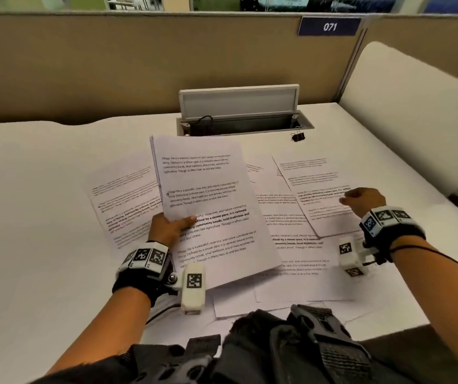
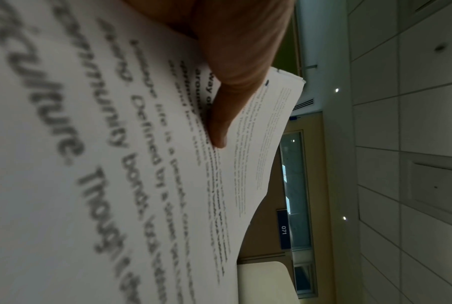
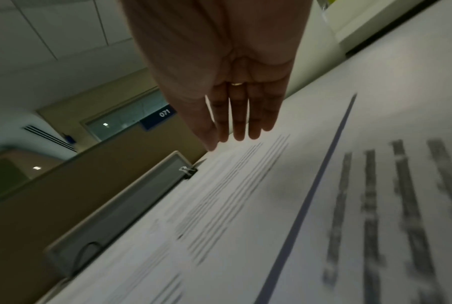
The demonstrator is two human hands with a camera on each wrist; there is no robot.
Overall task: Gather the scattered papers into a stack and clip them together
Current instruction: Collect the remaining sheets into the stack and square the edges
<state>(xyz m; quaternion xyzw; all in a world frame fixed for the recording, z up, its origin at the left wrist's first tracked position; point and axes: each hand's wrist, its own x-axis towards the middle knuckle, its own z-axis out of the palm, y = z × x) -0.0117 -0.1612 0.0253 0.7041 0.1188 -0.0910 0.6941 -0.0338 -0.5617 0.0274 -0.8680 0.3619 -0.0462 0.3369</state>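
My left hand [image 1: 171, 227] holds a small stack of printed sheets [image 1: 208, 206] raised off the desk, thumb on top; in the left wrist view the thumb [image 2: 219, 115] presses the stack [image 2: 116, 164]. My right hand [image 1: 360, 200] hovers with straight fingers [image 3: 239, 119] over a loose sheet [image 1: 324, 206] at the right of the desk. More printed sheets lie scattered: one at the left [image 1: 122, 200], several overlapping in the middle [image 1: 291, 245]. A black binder clip [image 1: 298, 136] stands near the cable box; it also shows small in the right wrist view [image 3: 187, 170].
An open cable box with a raised lid [image 1: 238, 103] is set in the white desk [image 1: 42, 189] at the back. Beige partition walls [image 1: 139, 65] close the back; a cream panel [image 1: 416, 120] stands at the right. A dark harness [image 1: 277, 350] covers the near edge.
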